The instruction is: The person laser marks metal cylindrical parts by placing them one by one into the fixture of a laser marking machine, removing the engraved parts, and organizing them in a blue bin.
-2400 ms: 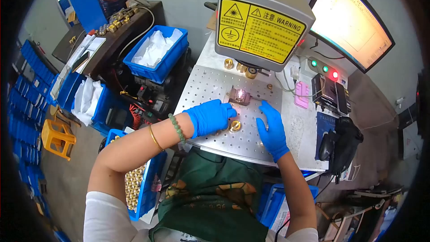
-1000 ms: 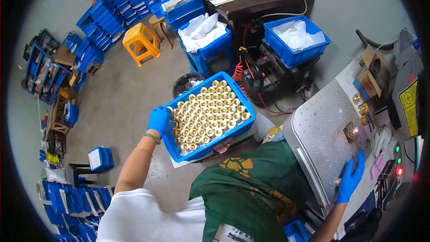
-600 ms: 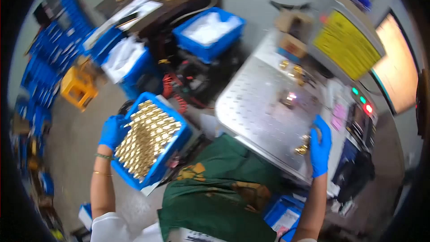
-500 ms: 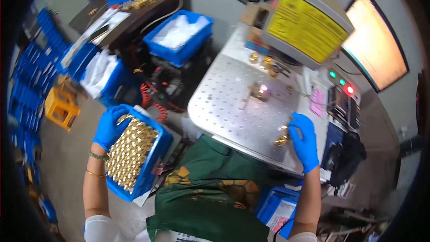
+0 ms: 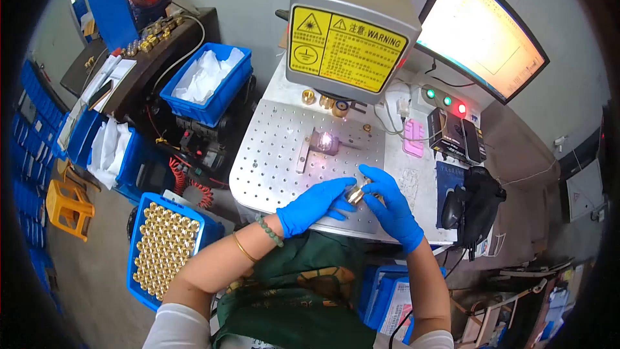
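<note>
My left hand (image 5: 316, 205) and my right hand (image 5: 392, 210), both in blue gloves, meet over the front of the perforated metal plate (image 5: 271, 155). Between their fingertips is a shiny brass fitting (image 5: 354, 194); the fingers of both hands close in on it from either side and partly cover it. Whether a second brass piece lies behind it, I cannot tell. Farther back on the plate, a brightly lit piece sits in a small fixture (image 5: 325, 142) beneath the laser marking head (image 5: 352, 32).
At the left, a blue crate (image 5: 135, 255) holds rows of brass fittings. Several brass pieces (image 5: 309, 97) stand at the plate's back edge. A pink phone-shaped item (image 5: 413, 138), a control box with lit buttons (image 5: 447, 101) and a monitor (image 5: 484, 32) are at the right.
My left hand has left the crate of brass fittings and come across to my right hand at the plate. The head view has shifted, and the right hand's fingers now meet a fitting.
</note>
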The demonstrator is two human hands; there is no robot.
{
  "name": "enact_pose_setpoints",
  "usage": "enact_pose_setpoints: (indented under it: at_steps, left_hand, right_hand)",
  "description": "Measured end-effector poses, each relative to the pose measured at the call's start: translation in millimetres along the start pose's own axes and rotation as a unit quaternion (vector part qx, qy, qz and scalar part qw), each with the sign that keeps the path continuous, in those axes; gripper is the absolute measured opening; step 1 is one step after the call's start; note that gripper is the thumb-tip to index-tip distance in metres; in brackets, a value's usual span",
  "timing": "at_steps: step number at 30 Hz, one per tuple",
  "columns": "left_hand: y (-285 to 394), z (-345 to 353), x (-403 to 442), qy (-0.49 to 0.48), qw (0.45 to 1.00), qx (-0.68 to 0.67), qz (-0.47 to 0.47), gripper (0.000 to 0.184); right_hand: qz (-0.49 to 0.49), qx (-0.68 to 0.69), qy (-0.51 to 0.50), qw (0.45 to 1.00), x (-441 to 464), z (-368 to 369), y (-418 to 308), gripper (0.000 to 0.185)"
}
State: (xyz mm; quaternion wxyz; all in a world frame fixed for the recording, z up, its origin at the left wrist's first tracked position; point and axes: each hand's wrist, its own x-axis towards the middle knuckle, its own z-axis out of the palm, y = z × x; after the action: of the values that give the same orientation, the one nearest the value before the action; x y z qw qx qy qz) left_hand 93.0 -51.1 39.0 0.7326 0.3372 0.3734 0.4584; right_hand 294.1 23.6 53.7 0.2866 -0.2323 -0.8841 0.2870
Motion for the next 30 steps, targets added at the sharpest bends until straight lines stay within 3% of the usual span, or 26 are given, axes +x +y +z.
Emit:
enact_pose_setpoints:
  at_steps: [1, 5, 6, 7, 8, 9, 11, 15, 17, 18, 19, 20, 21, 23, 25, 27, 29, 30]
  left_hand:
    - [0.1, 1.3, 1.4, -0.019, 0.993, -0.116, -0.022, 0.044]
    - [5.0, -14.2, 8.8, -0.032, 0.977, -0.212, -0.014, 0.044]
    - [8.8, -14.1, 7.5, 0.031, 0.987, -0.156, 0.028, 0.044]
    - [12.8, -13.9, 6.0, 0.095, 0.988, -0.098, 0.069, 0.045]
    - [18.3, -14.1, 6.0, 0.117, 0.986, -0.088, 0.075, 0.045]
    - [24.5, -12.9, 5.4, 0.118, 0.986, -0.087, 0.076, 0.045]
    - [34.6, -10.3, 5.6, 0.188, 0.979, 0.007, 0.078, 0.042]
    - [38.9, -19.5, 20.2, 0.172, 0.978, 0.034, 0.117, 0.048]
    - [39.3, -24.1, 28.0, 0.193, 0.969, 0.072, 0.139, 0.056]
    - [40.6, -31.6, 32.0, 0.191, 0.969, 0.073, 0.139, 0.056]
    - [42.9, -44.3, 35.5, 0.247, 0.899, 0.272, 0.237, 0.060]
    - [43.8, -55.7, 39.3, 0.288, 0.778, 0.455, 0.324, 0.064]
    - [42.9, -64.4, 43.9, 0.286, 0.779, 0.454, 0.325, 0.064]
    - [41.9, -78.7, 50.5, 0.260, 0.627, 0.642, 0.357, 0.059]
    - [40.6, -89.9, 50.9, 0.217, 0.637, 0.650, 0.352, 0.048]
    - [46.2, -88.8, 44.6, 0.248, 0.726, 0.531, 0.359, 0.040]
    - [46.0, -85.9, 33.4, 0.297, 0.757, 0.468, 0.347, 0.036]
    - [47.0, -86.1, 26.2, 0.288, 0.837, 0.350, 0.308, 0.035]
  right_hand:
    - [0.038, 0.079, 0.003, 0.996, 6.0, -0.6, -3.6, 0.021]
    - [0.031, 0.092, 0.005, 0.995, 30.5, -0.1, -9.0, 0.031]
    - [0.029, 0.093, 0.006, 0.995, 36.7, -0.6, -15.1, 0.031]
    - [0.014, 0.011, 0.002, 1.000, 42.8, -1.8, -24.5, 0.033]
    - [0.000, -0.071, -0.002, 0.997, 48.8, -0.8, -30.4, 0.036]
    - [-0.001, -0.070, -0.001, 0.998, 54.3, 3.1, -28.9, 0.036]
    - [-0.054, -0.182, 0.019, 0.982, 63.4, 11.1, -23.6, 0.038]
    - [-0.047, -0.206, 0.028, 0.977, 78.1, 13.4, -23.5, 0.037]
    - [0.080, -0.204, -0.056, 0.974, 83.4, 10.2, -20.0, 0.039]
    - [0.082, -0.205, -0.055, 0.974, 85.3, 8.2, -15.9, 0.039]
    - [0.095, -0.200, -0.056, 0.974, 86.5, 6.8, -9.6, 0.037]
    - [0.107, -0.196, -0.057, 0.973, 86.3, 6.6, -3.2, 0.036]
    - [0.109, -0.197, -0.056, 0.973, 85.5, 8.1, 3.6, 0.036]
    - [0.042, -0.228, 0.009, 0.973, 84.8, 14.3, 18.6, 0.035]
    - [0.034, -0.221, 0.009, 0.975, 86.5, 22.2, 31.7, 0.034]
    - [0.025, -0.214, 0.010, 0.976, 90.2, 26.7, 37.2, 0.034]
    - [0.002, -0.214, 0.024, 0.976, 93.9, 33.7, 38.6, 0.034]
    - [0.002, -0.213, 0.023, 0.977, 97.2, 36.4, 36.9, 0.034]
